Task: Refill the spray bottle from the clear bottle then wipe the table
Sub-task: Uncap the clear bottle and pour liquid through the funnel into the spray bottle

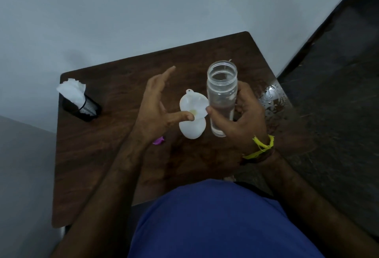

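Note:
My right hand (244,114) grips a clear bottle (221,95), upright and uncapped, with a little clear liquid at its bottom. Just left of it a white funnel (193,103) sits in the mouth of a white translucent bottle (191,129) standing on the brown table (98,155). My left hand (158,110) hovers beside the funnel with fingers spread, its thumb touching the funnel's rim. A small purple piece (159,140) lies on the table below my left wrist, partly hidden by it.
A black mesh holder (83,106) with white tissues (72,90) stands at the table's far left corner. Water drops (270,97) wet the table's right edge. A grey wall lies behind and dark floor to the right.

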